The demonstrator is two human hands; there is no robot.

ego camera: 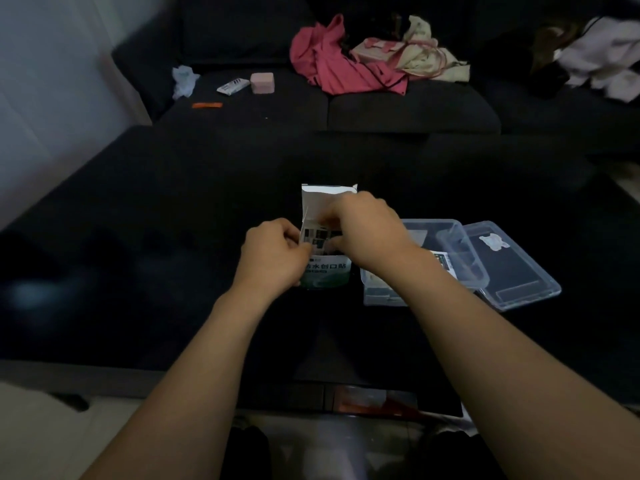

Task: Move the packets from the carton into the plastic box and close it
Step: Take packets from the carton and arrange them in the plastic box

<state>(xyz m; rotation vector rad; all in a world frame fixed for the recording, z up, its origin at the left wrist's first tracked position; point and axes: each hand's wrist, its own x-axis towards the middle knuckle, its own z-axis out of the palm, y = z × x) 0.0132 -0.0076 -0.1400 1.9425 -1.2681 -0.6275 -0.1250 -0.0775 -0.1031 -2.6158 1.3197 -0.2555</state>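
Head view: carton (325, 271) w/ top flap open sits mid dark counter (138, 237). Left hand (273, 254) grips its left side; right hand (363, 230) fingers curled into the opening, pinching packets (320, 239). Plastic box (415, 258) just at carton's 3 o'clock, lid (516, 268) off at box's 3 o'clock.

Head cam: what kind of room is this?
Most likely a home living room: a dark sofa strewn with clothes sits behind a low black table, where both hands work at a carton beside an open plastic box.
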